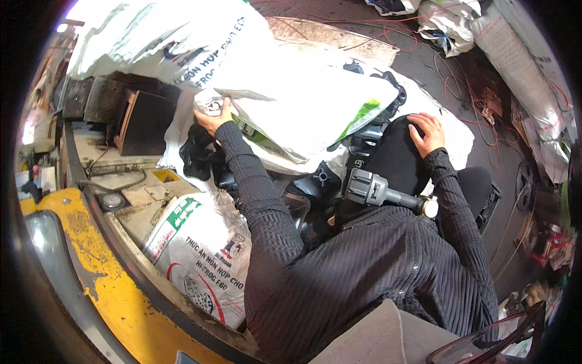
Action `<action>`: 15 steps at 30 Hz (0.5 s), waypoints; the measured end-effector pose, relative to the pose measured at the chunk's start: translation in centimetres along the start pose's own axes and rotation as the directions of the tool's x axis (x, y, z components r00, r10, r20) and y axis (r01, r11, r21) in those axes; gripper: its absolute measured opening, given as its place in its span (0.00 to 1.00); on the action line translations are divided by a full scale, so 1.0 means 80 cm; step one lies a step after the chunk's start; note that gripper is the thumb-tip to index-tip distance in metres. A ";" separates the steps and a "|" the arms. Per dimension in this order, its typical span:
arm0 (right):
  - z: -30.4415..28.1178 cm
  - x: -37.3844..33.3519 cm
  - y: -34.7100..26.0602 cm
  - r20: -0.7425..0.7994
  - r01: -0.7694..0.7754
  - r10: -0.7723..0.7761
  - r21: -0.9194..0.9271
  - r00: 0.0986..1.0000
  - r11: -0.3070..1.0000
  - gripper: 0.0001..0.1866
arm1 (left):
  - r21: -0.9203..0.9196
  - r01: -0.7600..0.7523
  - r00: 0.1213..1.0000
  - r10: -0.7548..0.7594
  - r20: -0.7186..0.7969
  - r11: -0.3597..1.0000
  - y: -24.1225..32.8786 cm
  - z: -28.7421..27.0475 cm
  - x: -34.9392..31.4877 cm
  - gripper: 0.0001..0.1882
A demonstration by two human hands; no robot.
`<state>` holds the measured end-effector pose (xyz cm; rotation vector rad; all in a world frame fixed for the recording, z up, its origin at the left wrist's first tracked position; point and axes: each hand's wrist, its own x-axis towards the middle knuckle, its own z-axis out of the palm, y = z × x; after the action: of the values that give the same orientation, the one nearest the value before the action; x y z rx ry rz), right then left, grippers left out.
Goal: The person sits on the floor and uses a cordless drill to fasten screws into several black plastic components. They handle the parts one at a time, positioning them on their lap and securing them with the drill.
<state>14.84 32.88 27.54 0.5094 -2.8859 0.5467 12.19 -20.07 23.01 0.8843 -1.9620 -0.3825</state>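
Observation:
My left hand [212, 118] grips the edge of a white woven sack [303, 115] with a green patch, its thumb lying on top of the fabric. The sack spreads over several glossy black moulded parts [318, 182], which show along its edges. My right hand [429, 132] rests with spread fingers on my black-clad knee [394, 155] and holds nothing. Across my lap lies a grey tool [370, 188] with a thick ribbed head and a narrower shaft ending in a pale round tip.
A full white sack [176, 36] stands at the far left. Another printed sack [206, 261] lies beside the worn yellow machine frame [97, 255] on my left. Red cords [451, 91] trail over the floor at the far right, near more white sacks [521, 67].

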 end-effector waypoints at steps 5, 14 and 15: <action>0.002 0.001 0.003 -0.036 -0.001 0.003 0.044 0.999 0.999 0.12 | -0.593 -0.317 0.824 0.524 0.215 0.740 0.095 0.025 0.002 0.15; 0.010 0.003 0.008 -0.017 -0.022 0.023 0.034 1.000 0.999 0.11 | -0.552 -0.392 0.920 0.301 -0.252 0.736 0.254 0.046 0.075 0.04; 0.010 0.002 0.009 -0.026 -0.016 0.018 0.050 0.999 0.999 0.11 | -0.488 -0.421 0.905 0.389 -0.172 0.765 0.247 0.056 0.058 0.03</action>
<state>14.38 33.19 26.61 0.4810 -2.8602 0.6238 -1.54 -10.06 34.94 0.1111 -1.7972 -0.5794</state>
